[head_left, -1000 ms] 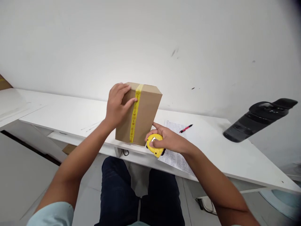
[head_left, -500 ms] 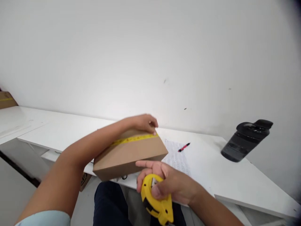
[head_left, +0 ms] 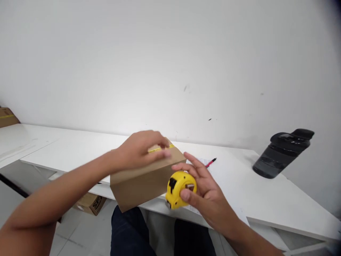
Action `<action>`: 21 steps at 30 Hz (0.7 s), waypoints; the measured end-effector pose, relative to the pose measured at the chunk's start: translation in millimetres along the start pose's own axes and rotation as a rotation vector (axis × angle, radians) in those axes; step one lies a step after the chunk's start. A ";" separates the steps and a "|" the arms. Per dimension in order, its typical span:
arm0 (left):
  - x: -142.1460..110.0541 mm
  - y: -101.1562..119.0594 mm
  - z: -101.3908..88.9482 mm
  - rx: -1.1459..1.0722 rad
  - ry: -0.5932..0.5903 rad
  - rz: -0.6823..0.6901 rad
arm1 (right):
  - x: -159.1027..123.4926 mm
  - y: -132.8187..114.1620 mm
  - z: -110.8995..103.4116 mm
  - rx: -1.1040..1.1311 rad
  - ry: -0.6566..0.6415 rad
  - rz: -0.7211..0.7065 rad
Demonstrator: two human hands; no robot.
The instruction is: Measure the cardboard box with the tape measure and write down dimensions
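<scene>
A brown cardboard box (head_left: 144,188) with yellow tape along its top sits at the front edge of the white table, its near end jutting out above my knees. My left hand (head_left: 141,147) hovers over the box top, fingers and thumb apart with nothing between them; whether it touches the cardboard I cannot tell. In my right hand (head_left: 206,186), to the right of the box, is a yellow tape measure (head_left: 177,199), held with the thumb on its side. Its blade is not seen drawn out.
A pink and black pen (head_left: 211,163) lies on written paper (head_left: 198,161) right of the box. Farther right stands a dark shaker bottle (head_left: 281,156). Another taped carton (head_left: 7,117) is at the far left, and a carton (head_left: 90,203) lies below the table. A white wall (head_left: 170,71) rises behind.
My left hand has left the box's far right corner and come back toward me. The box has shifted, showing more of its front side. The tape measure has turned in my right hand.
</scene>
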State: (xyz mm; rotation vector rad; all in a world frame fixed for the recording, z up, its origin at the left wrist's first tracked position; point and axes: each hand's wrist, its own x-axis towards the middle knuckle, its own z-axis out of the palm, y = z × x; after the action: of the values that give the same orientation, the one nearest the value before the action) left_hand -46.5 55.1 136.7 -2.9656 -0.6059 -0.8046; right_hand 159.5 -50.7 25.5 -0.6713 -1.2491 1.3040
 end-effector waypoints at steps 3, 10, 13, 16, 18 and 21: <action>-41.8 39.6 4.6 0.198 0.183 0.249 | 6.1 1.1 7.1 0.029 0.097 -0.068; -60.8 30.8 6.1 0.432 0.197 0.398 | 9.7 4.6 22.2 -0.148 0.124 -0.214; -54.5 -0.5 2.0 0.537 0.186 0.377 | 8.8 11.5 16.4 -0.405 0.193 -0.430; -45.6 -44.5 -1.3 0.674 0.172 0.185 | 9.7 19.9 5.3 -0.638 0.346 -0.648; -37.9 -77.9 -3.2 0.710 0.083 -0.053 | 10.2 25.1 -1.3 -0.736 0.478 -0.779; -26.5 -122.9 -1.6 0.669 -0.109 -0.341 | 8.9 31.9 -2.4 -0.834 0.664 -0.987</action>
State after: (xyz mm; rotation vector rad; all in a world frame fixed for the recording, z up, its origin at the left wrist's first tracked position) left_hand -113.5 158.9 114.0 -2.3271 -1.1413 -0.3408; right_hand 149.6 -34.8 -1.9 -0.7924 -1.2460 -0.2908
